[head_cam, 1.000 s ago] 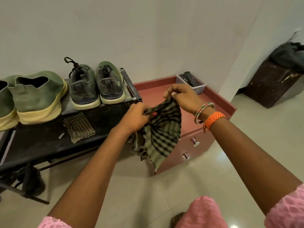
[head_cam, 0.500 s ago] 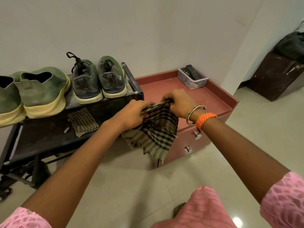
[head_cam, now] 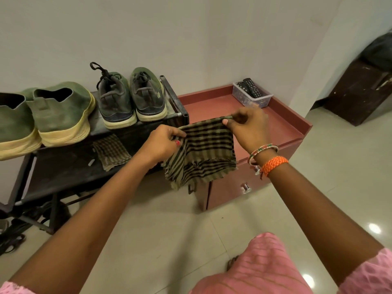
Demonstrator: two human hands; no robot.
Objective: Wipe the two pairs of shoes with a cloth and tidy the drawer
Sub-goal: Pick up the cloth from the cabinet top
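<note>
On your left, two pairs of shoes [head_cam: 114, 100] sit on the rack [head_cam: 63, 172]; the cabinet [head_cam: 265, 132] stands right, a tub [head_cam: 252, 98] at its back.

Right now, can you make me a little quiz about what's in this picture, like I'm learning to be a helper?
1. True or false: both hands hold the striped cloth by its top edge.
2. Where does the folded checked cloth lie? A) on the dark rack, in front of the shoes B) in the clear box C) on the floor
3. Fill in: the clear box on the red cabinet holds black ______.

Key
1. True: the left hand and the right hand each pinch a top corner.
2. A
3. remote controls
</note>
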